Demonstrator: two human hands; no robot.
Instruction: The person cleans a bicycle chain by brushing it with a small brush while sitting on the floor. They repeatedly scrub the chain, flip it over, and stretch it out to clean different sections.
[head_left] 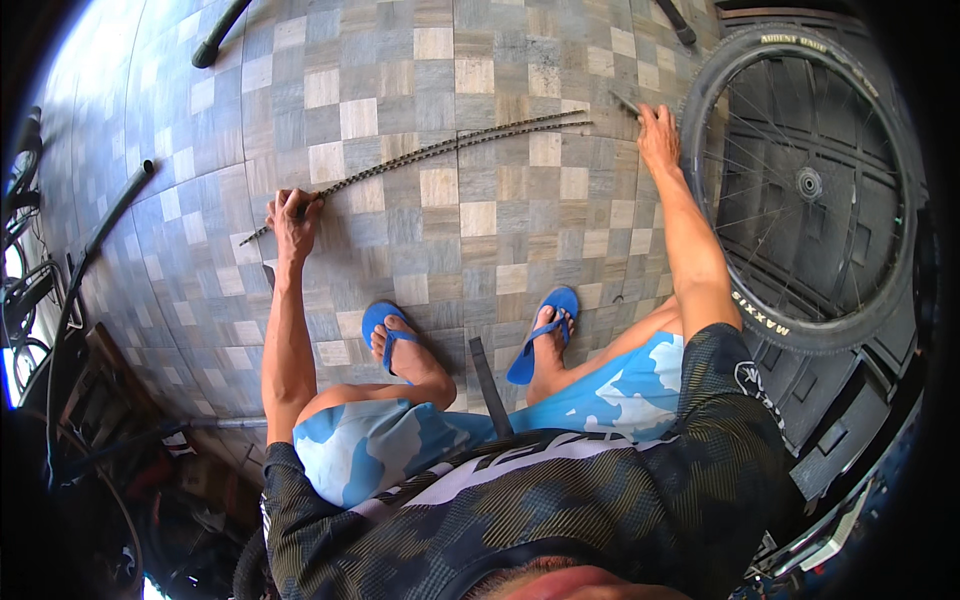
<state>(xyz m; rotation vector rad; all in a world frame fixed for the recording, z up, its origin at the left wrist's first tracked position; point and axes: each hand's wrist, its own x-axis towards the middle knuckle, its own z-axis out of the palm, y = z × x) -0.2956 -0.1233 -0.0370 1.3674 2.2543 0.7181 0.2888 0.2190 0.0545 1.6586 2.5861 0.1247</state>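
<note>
Two strands of bicycle chain (455, 142) stretch across the checkered floor (420, 270), close together and nearly side by side. Near their left end my left hand (293, 222) is closed around them, and a short length sticks out past the fingers. To the right of the chain's other end, my right hand (658, 138) grips a thin grey stick-like tool (625, 103) with a narrow tip; its exact kind is too small to tell. That hand is low over the floor, apart from the chain.
A bicycle wheel with a knobby black tyre (705, 220) lies at my right on dark panels. My feet in blue flip-flops (548, 335) stand between my arms. Dark stand legs (120, 205) reach in from the left, with another tube (218, 38) at the top.
</note>
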